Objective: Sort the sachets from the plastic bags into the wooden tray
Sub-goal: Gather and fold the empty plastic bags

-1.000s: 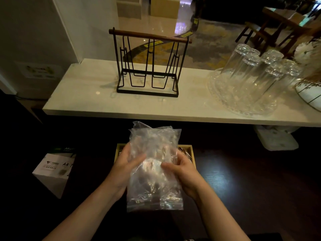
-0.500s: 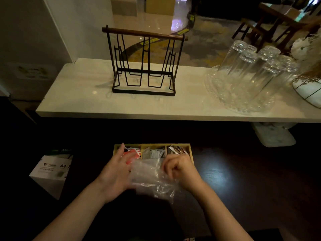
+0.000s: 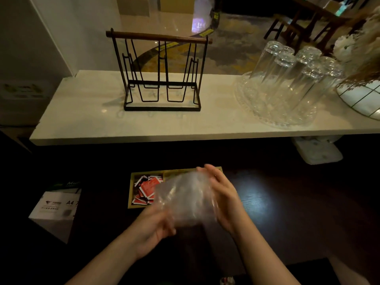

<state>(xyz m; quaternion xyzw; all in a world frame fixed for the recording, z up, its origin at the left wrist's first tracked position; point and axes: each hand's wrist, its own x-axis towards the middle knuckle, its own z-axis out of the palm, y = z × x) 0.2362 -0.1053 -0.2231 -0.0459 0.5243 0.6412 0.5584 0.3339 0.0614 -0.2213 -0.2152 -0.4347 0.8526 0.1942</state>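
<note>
While both hands worked over the dark table (image 3: 287, 202), a crumpled clear plastic bag (image 3: 185, 200) was held between them, just in front of the wooden tray (image 3: 131, 194) and covering the tray's middle and right parts. The left hand (image 3: 152, 231) sat below the bag on its near-left side, palm turned up, its grip loosely curled around the bag's lower edge; motion blur hid how firmly the fingers pressed. The right hand (image 3: 222, 198) stood against the bag's right side, fingers long and lightly spread, cupping the plastic rather than pinching it, with the fingertips reaching over the tray's far rim. Whether anything lay inside the bag could not be told through the creased plastic.

Red and white sachets (image 3: 146, 189) lay heaped in the tray's left compartment, the only one in view.

Left of the tray, on a lower level, stood a white cardboard box (image 3: 55, 208) marked A4. Behind the tray ran a pale stone shelf (image 3: 82, 120). On it, straight behind the tray, stood a black wire rack (image 3: 162, 73) with a wooden top bar, and to the rack's right a glass platter (image 3: 275, 108) carried upturned drinking glasses (image 3: 292, 64).
</note>
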